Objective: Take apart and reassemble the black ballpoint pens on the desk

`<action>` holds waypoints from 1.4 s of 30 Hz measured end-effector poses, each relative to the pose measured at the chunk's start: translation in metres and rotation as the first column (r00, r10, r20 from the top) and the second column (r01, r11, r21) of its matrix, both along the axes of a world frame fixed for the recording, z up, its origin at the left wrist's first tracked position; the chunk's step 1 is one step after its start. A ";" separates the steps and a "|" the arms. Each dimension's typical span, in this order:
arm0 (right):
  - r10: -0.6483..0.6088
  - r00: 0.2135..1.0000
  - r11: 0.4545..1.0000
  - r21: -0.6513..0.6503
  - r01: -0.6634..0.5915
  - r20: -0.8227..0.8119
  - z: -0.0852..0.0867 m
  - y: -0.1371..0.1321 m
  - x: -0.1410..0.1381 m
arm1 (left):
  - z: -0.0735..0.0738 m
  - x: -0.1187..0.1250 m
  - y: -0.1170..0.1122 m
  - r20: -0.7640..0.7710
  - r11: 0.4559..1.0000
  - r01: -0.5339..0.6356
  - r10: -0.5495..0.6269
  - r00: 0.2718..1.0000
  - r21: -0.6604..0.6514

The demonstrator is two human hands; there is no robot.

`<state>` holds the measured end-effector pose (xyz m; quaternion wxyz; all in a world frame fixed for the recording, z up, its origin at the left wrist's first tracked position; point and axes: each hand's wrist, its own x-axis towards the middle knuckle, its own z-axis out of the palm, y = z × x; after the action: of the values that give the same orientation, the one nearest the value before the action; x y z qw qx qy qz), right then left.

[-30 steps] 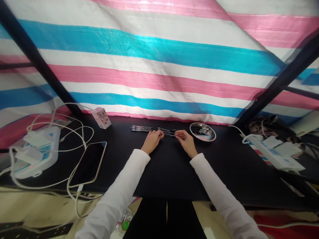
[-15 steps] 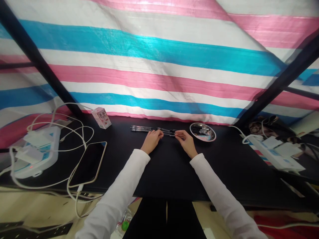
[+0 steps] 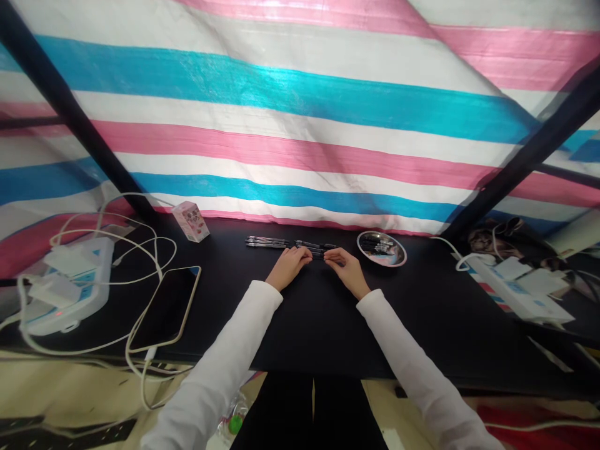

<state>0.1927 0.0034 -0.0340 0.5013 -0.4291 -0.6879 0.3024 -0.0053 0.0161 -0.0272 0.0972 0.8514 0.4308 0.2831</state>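
Both my hands rest low over the black table, fingertips pinched a short way apart. Between them lies a dark, thin pen (image 3: pixel 317 255), held by my left hand (image 3: pixel 289 267) at one end and my right hand (image 3: pixel 349 271) at the other. Just behind the fingers more pens (image 3: pixel 309 244) lie lengthwise, partly covered by the hands. A neat row of clear-barrelled pens (image 3: pixel 266 242) sits to the left. Right of my right hand stands a shiny round metal dish (image 3: pixel 400 259) with several small black pieces (image 3: pixel 375 242) in it.
A phone (image 3: pixel 166 308) on a charging cable and a white power strip (image 3: pixel 96 290) with tangled cords lie at left. Behind them stands a small pink box (image 3: pixel 190 222). Another power strip (image 3: pixel 520 287) is at right. A striped sheet (image 3: pixel 300 144) hangs along the back edge.
My right hand has shifted left, away from the dish, and the gap between my hands has narrowed. My left hand has moved slightly right. The pens in the left row stay put.
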 end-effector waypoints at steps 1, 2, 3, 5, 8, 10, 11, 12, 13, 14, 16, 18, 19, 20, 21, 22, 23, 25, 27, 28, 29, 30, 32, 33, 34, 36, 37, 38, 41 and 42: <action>0.005 1.000 1.000 0.002 -0.005 0.006 0.000 0.000 0.000 | 0.000 0.000 0.000 0.001 1.000 0.008 -0.008 1.000 -0.002; 0.012 1.000 1.000 0.004 -0.012 0.014 -0.001 0.000 0.000 | 0.000 0.000 0.000 0.003 1.000 0.015 -0.015 1.000 -0.001; 0.020 0.999 1.000 0.005 -0.020 0.025 -0.001 0.000 0.001 | 0.000 0.000 0.000 0.005 1.000 0.022 -0.022 1.000 0.001; 0.031 0.998 1.000 0.001 -0.031 0.052 -0.002 0.000 0.001 | -0.001 0.000 0.000 0.009 0.999 0.034 -0.034 0.999 0.008; 0.033 0.996 0.999 -0.001 -0.033 0.081 -0.003 0.000 0.002 | -0.001 0.000 0.000 0.014 0.999 0.043 -0.043 0.999 0.020; 0.035 0.996 0.999 0.003 -0.036 0.086 -0.003 0.000 0.002 | 0.000 0.001 0.000 0.015 0.999 0.046 -0.047 0.999 0.024; 0.034 0.996 0.999 0.007 -0.035 0.085 -0.002 0.000 0.002 | 0.000 0.001 -0.001 0.019 0.999 0.045 -0.045 0.999 0.025; 0.030 0.996 0.999 0.012 -0.031 0.084 -0.002 0.000 0.002 | 0.001 0.001 -0.001 0.032 0.999 0.036 -0.037 0.999 0.026; 0.020 0.996 1.000 0.020 -0.022 0.082 -0.002 0.000 0.002 | 0.001 0.001 -0.002 0.053 0.999 0.021 -0.022 0.998 0.024; 0.005 0.997 1.000 0.030 -0.008 0.082 -0.001 0.000 0.002 | 0.001 0.001 -0.002 0.081 1.000 0.000 -0.001 0.997 0.018; -0.039 0.996 0.998 0.061 0.034 0.083 0.000 0.001 0.003 | -0.001 0.001 0.000 0.143 0.999 -0.050 0.052 0.988 -0.019; -0.089 0.992 0.992 0.093 0.081 0.088 0.000 0.002 0.004 | -0.003 0.000 0.002 0.179 0.994 -0.083 0.095 0.979 -0.075; -0.113 0.990 0.989 0.110 0.103 0.090 0.000 0.002 0.005 | -0.005 -0.001 0.003 0.182 0.991 -0.090 0.107 0.977 -0.102; -0.135 0.987 0.984 0.125 0.124 0.090 0.001 0.003 0.007 | -0.007 -0.001 0.004 0.175 0.988 -0.092 0.114 0.978 -0.125; -0.155 0.984 0.980 0.139 0.142 0.090 0.001 0.003 0.008 | -0.008 -0.001 0.005 0.163 0.986 -0.093 0.115 0.980 -0.141; -0.172 0.981 0.976 0.151 0.157 0.088 0.001 0.003 0.009 | -0.009 -0.002 0.005 0.146 0.985 -0.092 0.114 0.983 -0.149; -0.186 0.979 0.972 0.162 0.171 0.086 0.002 0.003 0.010 | -0.010 -0.002 0.005 0.130 0.985 -0.093 0.112 0.985 -0.147; -0.213 0.973 0.964 0.182 0.196 0.083 0.003 0.004 0.011 | -0.011 -0.002 0.005 0.097 0.989 -0.094 0.106 0.990 -0.117; -0.243 0.967 0.954 0.201 0.223 0.080 0.004 0.004 0.012 | -0.010 -0.003 0.004 0.065 0.994 -0.088 0.093 0.994 -0.069; -0.257 0.963 0.949 0.209 0.236 0.080 0.005 0.004 0.012 | -0.010 -0.003 0.003 0.048 0.995 -0.085 0.087 0.995 -0.046; -0.269 0.960 0.945 0.217 0.246 0.082 0.005 0.004 0.013 | -0.009 -0.003 0.003 0.028 0.996 -0.080 0.081 0.996 -0.027; -0.276 0.957 0.942 0.223 0.252 0.085 0.005 0.004 0.013 | -0.009 -0.003 0.002 0.005 0.997 -0.076 0.076 0.997 -0.012; -0.279 0.955 0.940 0.230 0.251 0.097 0.005 0.004 0.013 | -0.009 -0.004 0.002 -0.045 0.997 -0.076 0.076 0.996 0.008; -0.277 0.955 0.941 0.233 0.247 0.105 0.005 0.004 0.013 | -0.009 -0.004 0.002 -0.067 0.997 -0.075 0.075 0.995 0.014; -0.275 0.955 0.941 0.236 0.243 0.114 0.005 0.004 0.013 | -0.009 -0.004 0.002 -0.084 0.997 -0.073 0.074 0.994 0.018; -0.274 0.953 0.941 0.242 0.238 0.127 0.004 0.004 0.013 | -0.010 -0.003 0.003 -0.101 0.997 -0.075 0.077 0.992 0.026; -0.274 0.953 0.940 0.244 0.237 0.130 0.004 0.004 0.013 | -0.011 -0.003 0.003 -0.103 0.996 -0.079 0.082 0.991 0.033; -0.276 0.952 0.940 0.246 0.238 0.131 0.003 0.004 0.014 | -0.011 -0.003 0.004 -0.103 0.995 -0.088 0.092 0.990 0.041; -0.291 0.948 0.934 0.252 0.253 0.128 0.003 0.005 0.014 | -0.011 -0.004 0.005 -0.087 0.985 -0.154 0.160 0.983 0.073; -0.297 0.946 0.932 0.256 0.258 0.127 0.003 0.005 0.015 | -0.011 -0.004 0.006 -0.075 0.979 -0.184 0.190 0.979 0.085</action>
<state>0.2073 0.0080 -0.0314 0.5282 -0.4830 -0.6899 0.1082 -0.0093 0.0217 -0.0383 0.0192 0.8212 0.5012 0.2721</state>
